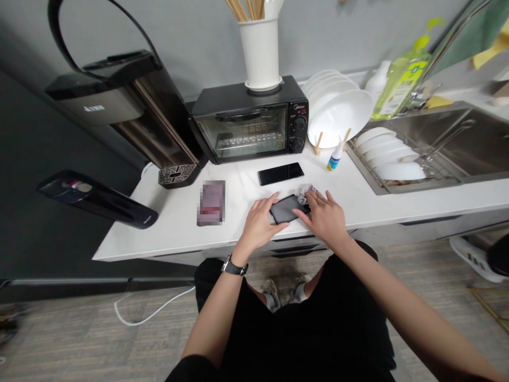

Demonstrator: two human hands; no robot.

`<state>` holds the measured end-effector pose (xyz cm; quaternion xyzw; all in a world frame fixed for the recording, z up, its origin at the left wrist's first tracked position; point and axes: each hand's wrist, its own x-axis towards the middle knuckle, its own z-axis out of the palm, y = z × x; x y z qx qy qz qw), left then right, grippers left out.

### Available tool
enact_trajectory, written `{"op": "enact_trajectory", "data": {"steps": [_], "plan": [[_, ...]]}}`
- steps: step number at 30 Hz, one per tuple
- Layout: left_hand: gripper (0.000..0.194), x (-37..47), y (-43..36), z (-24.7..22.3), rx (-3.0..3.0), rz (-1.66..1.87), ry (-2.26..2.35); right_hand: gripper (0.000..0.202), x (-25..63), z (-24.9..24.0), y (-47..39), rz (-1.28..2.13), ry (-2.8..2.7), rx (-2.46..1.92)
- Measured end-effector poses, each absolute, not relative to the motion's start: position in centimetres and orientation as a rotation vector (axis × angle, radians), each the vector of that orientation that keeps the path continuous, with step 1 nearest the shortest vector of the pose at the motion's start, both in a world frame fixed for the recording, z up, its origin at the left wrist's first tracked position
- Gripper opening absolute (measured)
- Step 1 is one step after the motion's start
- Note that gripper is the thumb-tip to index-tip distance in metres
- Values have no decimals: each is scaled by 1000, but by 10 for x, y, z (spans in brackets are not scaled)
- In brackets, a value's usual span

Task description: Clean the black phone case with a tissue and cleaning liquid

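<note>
On the white counter, close to its front edge, lies a dark phone-like slab (284, 209). My left hand (259, 223) grips its left end between thumb and fingers. My right hand (326, 216) presses a crumpled pale wipe (304, 193) at the slab's right end, partly covering that end. Behind them a second black phone (280, 173) lies flat. A small white bottle with a blue label (334, 158) stands to the right of it. A blurred-out purplish packet (212, 203) rests left of my left hand.
A toaster oven (250, 127) holds a white chopstick cup (261, 53). Left are a tall black machine (159, 116) and a dark cylindrical object (99, 199). Plates (338, 119), a green soap bottle (401, 79) and a sink (473, 143) with bowls (387, 151) are right.
</note>
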<state>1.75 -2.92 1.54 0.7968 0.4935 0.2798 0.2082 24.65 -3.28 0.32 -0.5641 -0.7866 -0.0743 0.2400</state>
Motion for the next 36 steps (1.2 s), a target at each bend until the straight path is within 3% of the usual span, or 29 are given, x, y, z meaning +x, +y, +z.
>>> {"op": "enact_trajectory", "data": {"steps": [10, 23, 36], "plan": [[82, 17, -25, 14, 2205, 818, 1362, 90, 196, 0, -34, -204, -2145, -1516], [85, 16, -28, 10, 2216, 782, 1391, 47, 199, 12, -64, 100, -2340, -1212], [93, 18, -24, 4, 2194, 835, 1400, 41, 255, 0, -58, -159, -2174, -1452]]}}
